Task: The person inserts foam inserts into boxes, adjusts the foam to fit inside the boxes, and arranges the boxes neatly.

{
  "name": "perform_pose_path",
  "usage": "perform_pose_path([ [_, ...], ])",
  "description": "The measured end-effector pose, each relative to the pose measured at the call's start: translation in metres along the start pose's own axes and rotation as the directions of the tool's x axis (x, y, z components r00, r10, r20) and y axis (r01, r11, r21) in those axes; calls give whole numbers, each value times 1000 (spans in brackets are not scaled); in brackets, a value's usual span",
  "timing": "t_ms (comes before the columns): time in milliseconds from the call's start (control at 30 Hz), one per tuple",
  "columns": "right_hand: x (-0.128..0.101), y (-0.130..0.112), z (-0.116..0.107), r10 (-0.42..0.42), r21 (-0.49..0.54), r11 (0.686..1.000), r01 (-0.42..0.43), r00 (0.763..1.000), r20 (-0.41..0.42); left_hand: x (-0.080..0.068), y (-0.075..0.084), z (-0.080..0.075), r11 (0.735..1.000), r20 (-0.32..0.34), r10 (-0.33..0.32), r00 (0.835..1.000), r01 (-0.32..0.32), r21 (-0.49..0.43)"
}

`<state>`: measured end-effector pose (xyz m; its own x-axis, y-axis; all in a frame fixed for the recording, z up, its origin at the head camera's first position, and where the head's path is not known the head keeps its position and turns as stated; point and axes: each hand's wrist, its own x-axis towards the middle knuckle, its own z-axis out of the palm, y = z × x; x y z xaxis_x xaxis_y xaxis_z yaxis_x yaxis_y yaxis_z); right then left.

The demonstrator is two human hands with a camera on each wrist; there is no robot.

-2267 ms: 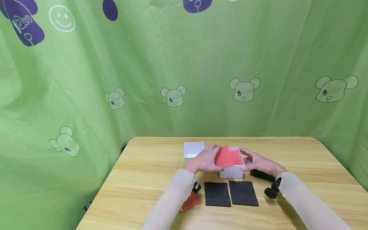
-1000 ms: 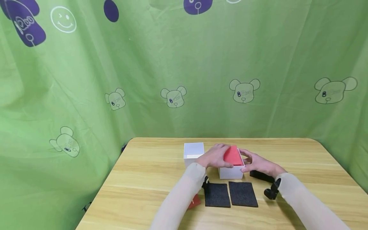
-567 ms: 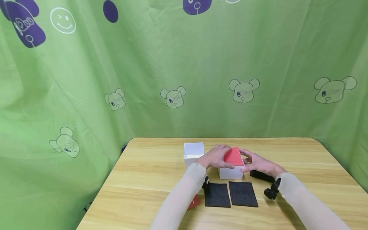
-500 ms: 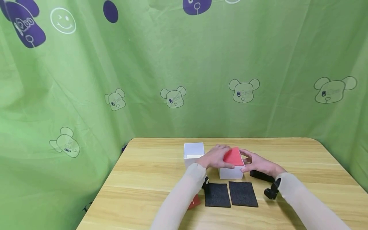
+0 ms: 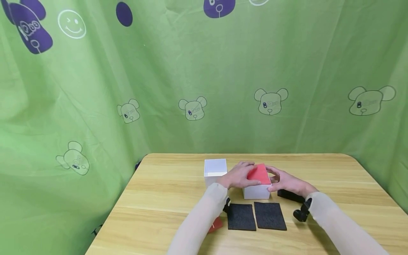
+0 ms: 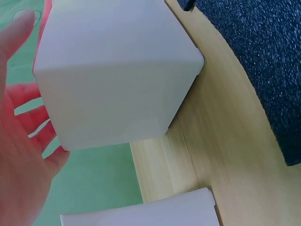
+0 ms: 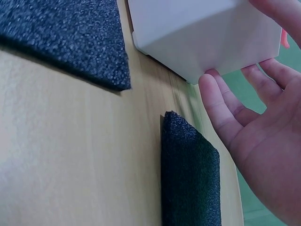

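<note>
A white open-topped box (image 5: pixel 256 192) stands toward the back of the table, a red square sheet (image 5: pixel 261 174) lying flat across its opening. My left hand (image 5: pixel 239 175) lies over the sheet's left edge, thumb by the front rim and fingers extended toward the back; in the left wrist view its fingertips meet the upper edge of the white box (image 6: pixel 113 103). My right hand (image 5: pixel 288 181) grips the box's right side, thumb at the front corner and fingers at the back. The right wrist view has these fingers against the wall of the white box (image 7: pixel 221 42).
A second white box (image 5: pixel 215 167) stands to the left. Two black foam squares (image 5: pixel 241 216) lie side by side in front. Another black foam piece (image 5: pixel 290 195) is under the right wrist. Red pieces (image 5: pixel 216 225) lie partly hidden by the left forearm. A green curtain (image 5: pixel 229 63) hangs behind.
The left hand has moved right with the red sheet, which was raised and askew and now lies flat on the box. The right hand has stayed at the box's side.
</note>
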<state>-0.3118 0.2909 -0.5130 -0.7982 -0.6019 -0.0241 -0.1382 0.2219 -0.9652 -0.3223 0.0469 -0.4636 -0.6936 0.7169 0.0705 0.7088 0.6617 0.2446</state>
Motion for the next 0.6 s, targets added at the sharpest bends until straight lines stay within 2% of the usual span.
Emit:
perform_pose_path([
  [333, 1, -1, -1, 21, -12, 1000, -21, 1000, -4, 0, -1, 0, 998, -12, 49, 999, -49, 47],
  [600, 0, -1, 1, 19, 10, 1000, -19, 1000, 4, 0, 0, 1, 995, -8, 60, 998, -59, 80],
])
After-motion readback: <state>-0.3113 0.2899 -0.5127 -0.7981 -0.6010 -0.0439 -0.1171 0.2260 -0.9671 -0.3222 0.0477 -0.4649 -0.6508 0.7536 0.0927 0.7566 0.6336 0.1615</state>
